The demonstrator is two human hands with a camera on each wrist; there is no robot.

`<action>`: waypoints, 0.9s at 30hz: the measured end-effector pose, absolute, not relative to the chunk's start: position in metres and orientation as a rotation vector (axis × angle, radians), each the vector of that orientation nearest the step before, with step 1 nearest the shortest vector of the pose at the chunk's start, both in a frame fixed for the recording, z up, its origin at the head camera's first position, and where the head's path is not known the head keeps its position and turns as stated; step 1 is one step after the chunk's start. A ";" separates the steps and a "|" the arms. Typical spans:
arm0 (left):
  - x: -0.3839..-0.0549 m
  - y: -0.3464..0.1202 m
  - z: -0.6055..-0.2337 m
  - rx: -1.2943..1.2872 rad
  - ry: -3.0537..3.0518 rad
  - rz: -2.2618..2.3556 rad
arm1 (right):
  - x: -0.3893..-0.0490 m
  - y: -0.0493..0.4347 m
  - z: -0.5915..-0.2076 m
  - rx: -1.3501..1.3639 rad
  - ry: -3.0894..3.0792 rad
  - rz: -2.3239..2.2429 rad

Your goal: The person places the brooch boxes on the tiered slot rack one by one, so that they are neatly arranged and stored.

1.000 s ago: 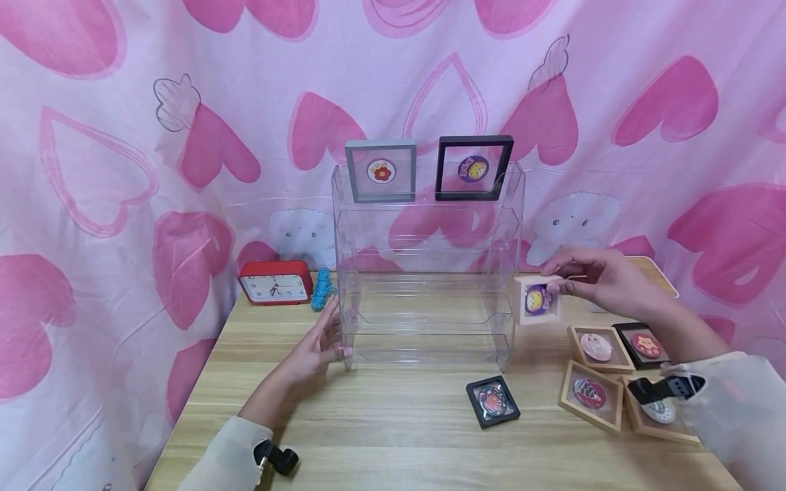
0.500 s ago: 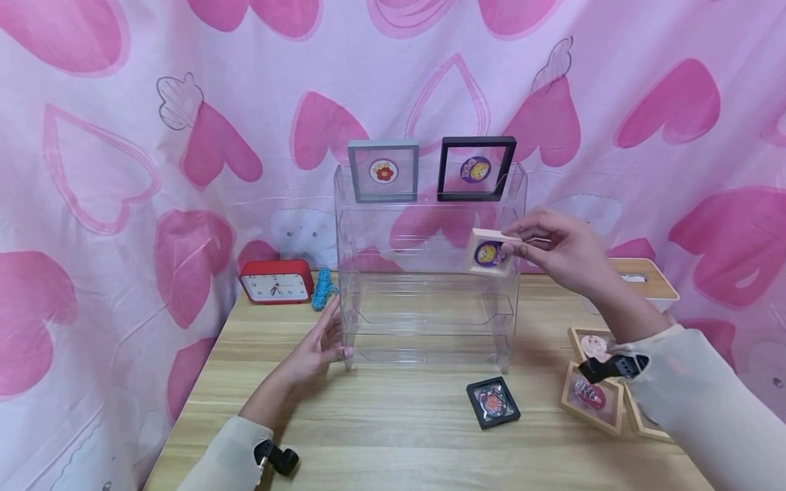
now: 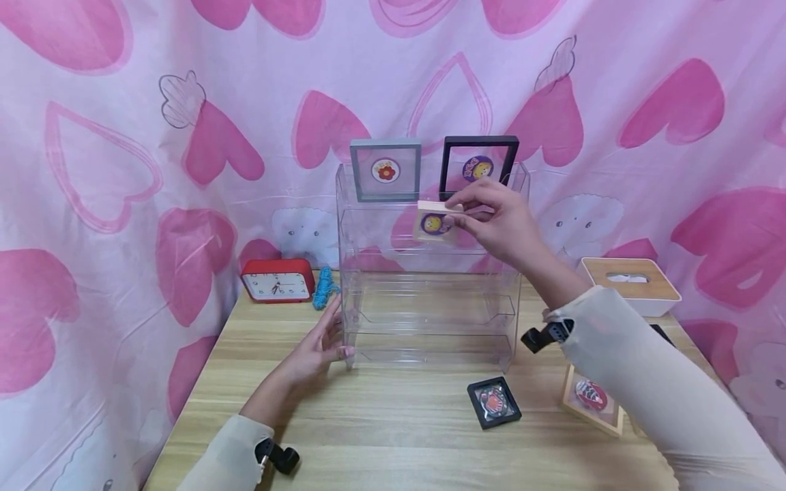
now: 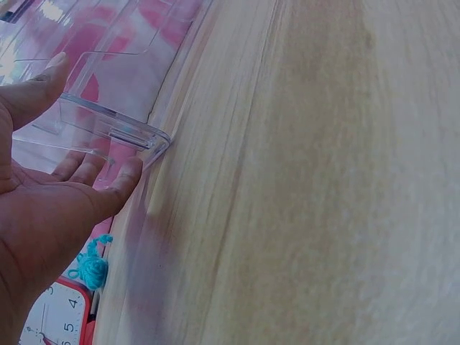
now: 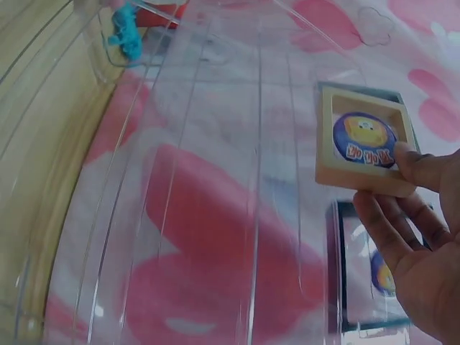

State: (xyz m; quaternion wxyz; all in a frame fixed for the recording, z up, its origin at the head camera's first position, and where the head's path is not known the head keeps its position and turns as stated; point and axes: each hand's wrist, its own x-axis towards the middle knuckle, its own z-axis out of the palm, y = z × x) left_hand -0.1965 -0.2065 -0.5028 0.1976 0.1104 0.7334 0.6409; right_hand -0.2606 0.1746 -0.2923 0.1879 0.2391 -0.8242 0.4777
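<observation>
My right hand [image 3: 500, 221] pinches a small pale-wood frame [image 3: 430, 221] by its right edge, thumb in front. A round purple badge with a yellow face [image 5: 364, 138] sits inside the frame, which hangs before the upper tiers of a clear acrylic tiered stand [image 3: 430, 344]. On the top tier stand a grey frame with a red flower badge [image 3: 385, 170] and a black frame [image 3: 450, 164], partly covered by my right hand. My left hand [image 3: 313, 351] rests with extended fingers against the stand's lower left side, its thumb near the front foot.
A black frame with a red badge [image 3: 494, 402] lies on the table before the stand. Right of it is a wooden frame [image 3: 592, 399]; my right sleeve hides things there. A red alarm clock [image 3: 278, 281] and blue yarn [image 3: 323, 288] stand left, a tissue box [image 3: 632, 279] right.
My right hand has carried the pale-wood frame leftward and up, from beside the stand to in front of its upper tiers. My left hand has stayed at the stand's side.
</observation>
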 end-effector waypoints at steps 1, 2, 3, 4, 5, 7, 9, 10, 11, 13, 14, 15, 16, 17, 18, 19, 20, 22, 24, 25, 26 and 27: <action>-0.196 -0.207 -0.503 0.308 2.054 1.792 | -0.263 0.169 -0.293 0.679 -2.308 1.344; -0.196 -0.207 -0.503 0.311 2.056 1.792 | -0.266 0.164 -0.294 0.691 -2.296 1.337; -0.196 -0.207 -0.503 0.304 2.056 1.793 | -0.268 0.159 -0.295 0.708 -2.284 1.324; -0.196 -0.207 -0.503 0.306 2.059 1.788 | -0.270 0.154 -0.297 0.721 -2.273 1.306; -0.196 -0.208 -0.503 0.309 2.063 1.786 | -0.272 0.150 -0.299 0.733 -2.261 1.289; -0.196 -0.208 -0.503 0.312 2.063 1.784 | -0.276 0.142 -0.302 0.743 -2.238 1.262; -0.196 -0.209 -0.504 0.312 2.065 1.780 | -0.279 0.135 -0.306 0.735 -2.224 1.248; -0.196 -0.209 -0.504 0.312 2.063 1.780 | -0.280 0.132 -0.308 0.731 -2.220 1.251; -0.196 -0.209 -0.504 0.311 2.061 1.784 | -0.281 0.129 -0.310 0.727 -2.216 1.255; -0.196 -0.209 -0.504 0.311 2.058 1.784 | -0.284 0.124 -0.313 0.730 -2.210 1.272; -0.196 -0.209 -0.504 0.309 2.057 1.785 | -0.285 0.122 -0.315 0.734 -2.205 1.274; -0.197 -0.209 -0.504 0.311 2.057 1.784 | -0.286 0.121 -0.316 0.739 -2.199 1.276; -0.197 -0.209 -0.504 0.313 2.058 1.785 | -0.286 0.119 -0.318 0.744 -2.192 1.274; -0.197 -0.209 -0.504 0.313 2.056 1.788 | -0.286 0.117 -0.318 0.755 -2.181 1.268; -0.197 -0.208 -0.504 0.314 2.055 1.788 | -0.286 0.116 -0.319 0.763 -2.172 1.256; -0.197 -0.208 -0.504 0.314 2.053 1.793 | -0.286 0.114 -0.321 0.768 -2.167 1.238; -0.196 -0.208 -0.503 0.314 2.048 1.798 | -0.286 0.113 -0.322 0.775 -2.160 1.229; -0.196 -0.207 -0.503 0.316 2.039 1.805 | -0.286 0.110 -0.324 0.796 -2.151 1.215; -0.196 -0.207 -0.502 0.323 2.035 1.812 | -0.285 0.108 -0.327 0.808 -2.145 1.197; -0.195 -0.207 -0.502 0.326 2.033 1.815 | -0.285 0.107 -0.328 0.813 -2.140 1.194; -0.195 -0.206 -0.502 0.332 2.036 1.813 | -0.285 0.105 -0.330 0.818 -2.135 1.186; -0.195 -0.206 -0.502 0.336 2.039 1.812 | -0.285 0.104 -0.331 0.820 -2.129 1.171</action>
